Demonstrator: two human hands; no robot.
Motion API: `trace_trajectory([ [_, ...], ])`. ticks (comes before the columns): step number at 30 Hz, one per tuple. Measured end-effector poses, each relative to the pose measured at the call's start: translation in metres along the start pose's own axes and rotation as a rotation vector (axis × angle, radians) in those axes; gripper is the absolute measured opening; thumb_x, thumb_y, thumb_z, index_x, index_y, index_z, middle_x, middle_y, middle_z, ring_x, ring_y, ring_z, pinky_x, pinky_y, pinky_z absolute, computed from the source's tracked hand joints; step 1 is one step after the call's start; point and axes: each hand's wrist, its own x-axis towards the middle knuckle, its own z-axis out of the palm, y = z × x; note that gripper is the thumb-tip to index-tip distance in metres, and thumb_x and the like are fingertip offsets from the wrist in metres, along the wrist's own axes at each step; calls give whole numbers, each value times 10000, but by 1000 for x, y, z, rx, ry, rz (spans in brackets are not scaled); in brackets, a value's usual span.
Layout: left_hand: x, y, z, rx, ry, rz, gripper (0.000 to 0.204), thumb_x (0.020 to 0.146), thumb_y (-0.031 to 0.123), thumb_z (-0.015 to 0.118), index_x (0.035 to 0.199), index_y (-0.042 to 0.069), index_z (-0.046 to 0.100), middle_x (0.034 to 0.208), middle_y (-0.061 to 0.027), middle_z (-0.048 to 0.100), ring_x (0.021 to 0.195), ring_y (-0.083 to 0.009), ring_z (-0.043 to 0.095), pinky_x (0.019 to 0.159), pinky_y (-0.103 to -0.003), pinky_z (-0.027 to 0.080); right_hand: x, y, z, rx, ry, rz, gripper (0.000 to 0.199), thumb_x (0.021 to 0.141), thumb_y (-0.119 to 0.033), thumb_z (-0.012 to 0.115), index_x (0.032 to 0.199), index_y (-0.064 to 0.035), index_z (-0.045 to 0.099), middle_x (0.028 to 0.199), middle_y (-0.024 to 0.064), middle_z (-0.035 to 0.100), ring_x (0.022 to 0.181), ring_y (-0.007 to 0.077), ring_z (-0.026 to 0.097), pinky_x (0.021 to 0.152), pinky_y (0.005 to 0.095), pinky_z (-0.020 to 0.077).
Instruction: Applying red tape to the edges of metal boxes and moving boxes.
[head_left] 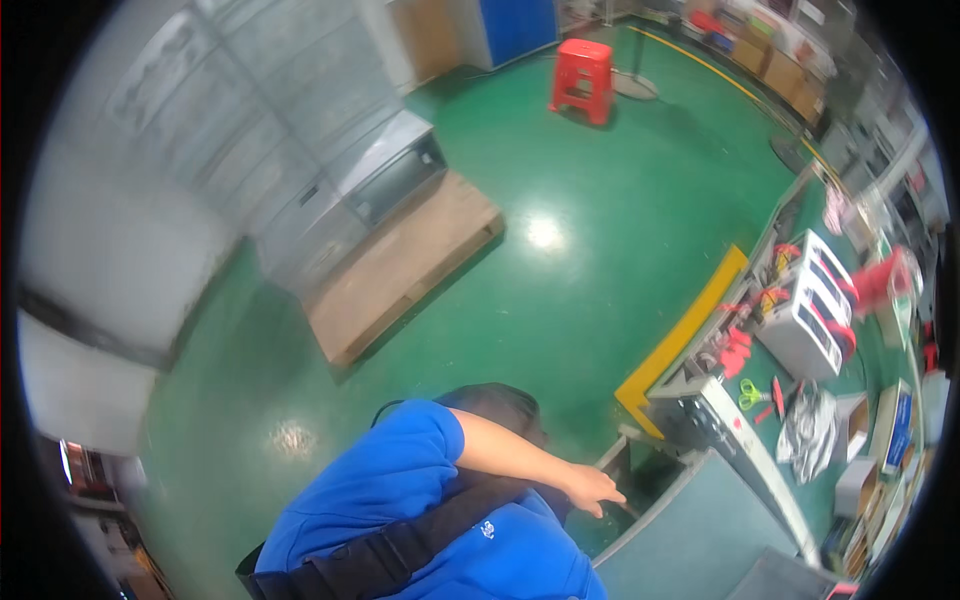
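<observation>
Green floor point(610, 200), bearing a red stool point(584, 64), stretches beyond the left hand point(592, 488).

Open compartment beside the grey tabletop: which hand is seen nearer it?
Left: the left hand is at the open compartment, contact unclear; the right hand is out of view.

Place: we record a workshop.
Bench point(867, 372): we note green scissors point(750, 394), a red reel point(882, 284) and a boxy white machine point(797, 318).
Floor point(610, 190): glossy green, edged by a yellow strip point(690, 330).
Pallet point(400, 275): wooden, lying low on that floor.
</observation>
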Motion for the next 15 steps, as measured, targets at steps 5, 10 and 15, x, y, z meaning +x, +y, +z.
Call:
trace_trajectory([
  [5,-103,-79,-29,7,144,-170,573,780,268,586,1277,60,389,1073,-202,536,1031,-348,507,859,-422,418,-98,-246,-100,647,36,-29,325,896,-200,397,1096,24,521,1080,178,551,981,341,533,825,445,431],
  [10,-218,-166,-28,-4,328,-508,561,789,282,570,1273,62,390,1110,-210,521,1038,-351,505,856,-428,424,-75,-460,-395,1994,-1367,-480,295,801,-73,551,1080,22,541,1098,187,550,1017,299,534,872,357,414],
  [15,-306,-245,46,-94,430,-853,446,773,250,564,1168,55,492,1095,-167,566,1023,-328,535,828,-433,459,53,-514,-550,2216,-1482,-1391,267,804,-76,550,1066,-28,572,1022,121,610,958,261,575,846,331,433],
])
